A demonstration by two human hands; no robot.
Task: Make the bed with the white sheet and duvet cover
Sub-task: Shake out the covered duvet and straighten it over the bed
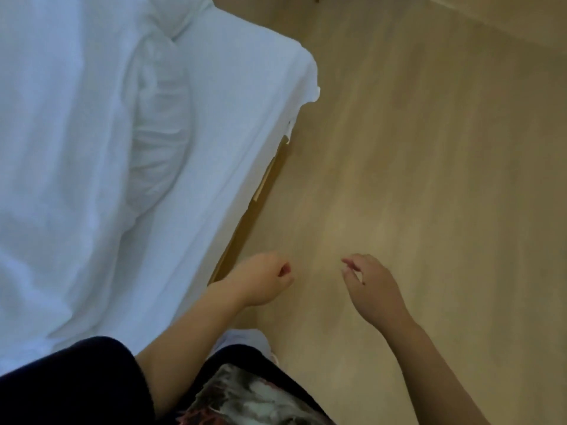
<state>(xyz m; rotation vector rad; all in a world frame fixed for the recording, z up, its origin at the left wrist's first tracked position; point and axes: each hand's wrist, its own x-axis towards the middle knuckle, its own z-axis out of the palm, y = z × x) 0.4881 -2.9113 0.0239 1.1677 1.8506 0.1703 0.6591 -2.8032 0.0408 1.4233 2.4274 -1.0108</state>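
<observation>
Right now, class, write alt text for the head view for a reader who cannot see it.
Two empty hands, the left hand loosely curled, the right hand relaxed, hang above a pale wooden floor. On the left, a rumpled white duvet lies on a white bed sheet.

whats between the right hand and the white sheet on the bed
In the head view, the left hand, loosely curled and empty, and the brown wooden bed rail lie between the right hand and the white sheet.

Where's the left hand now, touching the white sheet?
Apart. The head view shows the left hand over bare floor, the wooden bed frame between it and the white sheet.
</observation>
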